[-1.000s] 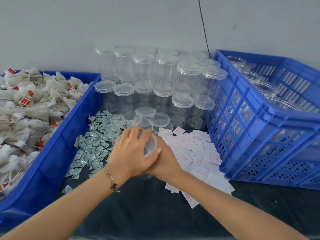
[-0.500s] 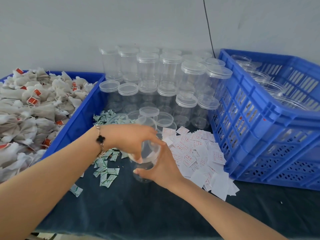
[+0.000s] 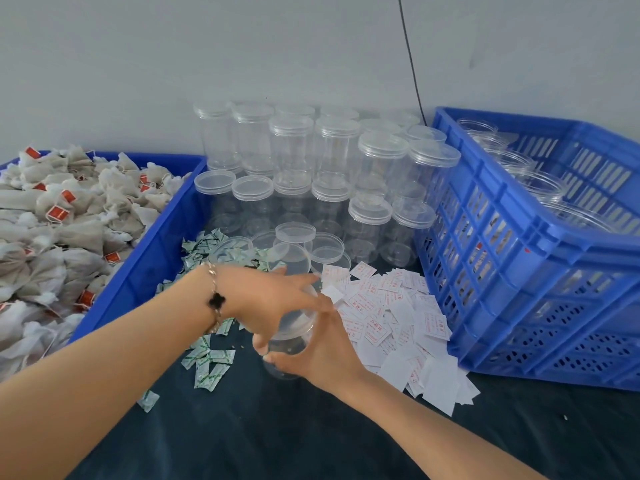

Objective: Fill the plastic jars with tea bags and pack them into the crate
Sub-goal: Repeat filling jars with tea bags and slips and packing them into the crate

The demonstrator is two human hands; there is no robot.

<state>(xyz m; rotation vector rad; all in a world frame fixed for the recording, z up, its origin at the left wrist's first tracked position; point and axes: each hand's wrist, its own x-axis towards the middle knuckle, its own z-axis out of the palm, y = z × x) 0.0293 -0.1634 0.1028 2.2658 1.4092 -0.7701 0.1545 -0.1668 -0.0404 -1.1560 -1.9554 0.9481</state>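
Left hand point(image 3: 266, 303) reaches across from the left, fingers curled round the lid point(image 3: 296, 327) on a clear plastic jar point(image 3: 289, 344), thumb on the near side and fingertips on the far rim; it grips the lid as if to twist it. Right hand point(image 3: 322, 351) wraps the jar's body from the right and near side, fingers curled round the wall. Jar sits near the middle of the dark table point(image 3: 277, 438), between the green sachets point(image 3: 207, 362) on its left and the white paper slips point(image 3: 391, 317) on its right; whether its base touches the table I cannot tell.

Judging by its thin clear wall and lack of contents, the jar should be very light, fairly stiff but likely to flex or crack if squeezed hard, and smooth enough to slip. The body is best held low and all round, the lid by its rim.

To the far left, a blue bin point(image 3: 145, 258) is heaped with tea bags point(image 3: 59, 216). Lidded jars point(image 3: 311, 161) stand stacked at the far middle. On the right, the blue crate point(image 3: 519, 271) holds some open jars.
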